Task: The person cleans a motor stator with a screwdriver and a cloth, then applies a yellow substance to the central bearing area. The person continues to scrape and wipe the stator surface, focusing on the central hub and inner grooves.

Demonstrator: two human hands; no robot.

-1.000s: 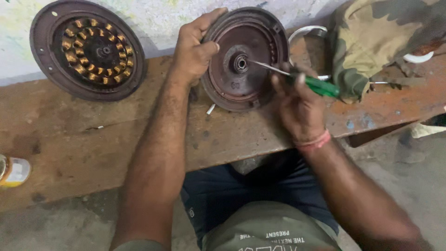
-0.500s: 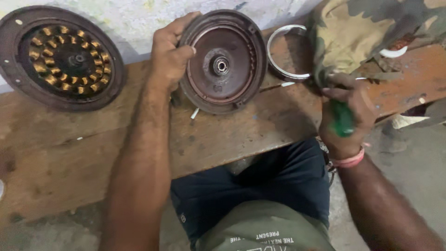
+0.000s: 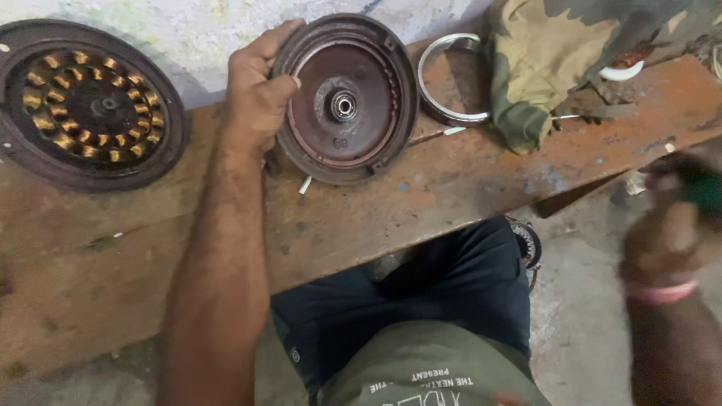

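A: What does the left hand point(image 3: 256, 98) hold?

B: Its fingers curl over the left rim of a round, rust-brown metal motor cover point(image 3: 344, 98), thumb on the inner face, gripping it. The cover stands tilted on edge on the worn wooden bench point(image 3: 421, 210), leaning toward the pale wall, with a shiny bearing at its centre and fine ribbing inside the rim.

A: And the right hand point(image 3: 669, 233)?

B: Blurred, off the bench at the right edge, a pink band at the wrist. It closes around something green point(image 3: 703, 188); the object's form cannot be told.

A: What surrounds the cover?

B: At left, a dark disc ringed with copper-coloured coils point(image 3: 86, 101) leans on the wall. Just right of the cover lies a bright steel ring point(image 3: 451, 75), beside a crumpled camouflage cloth point(image 3: 556, 60).
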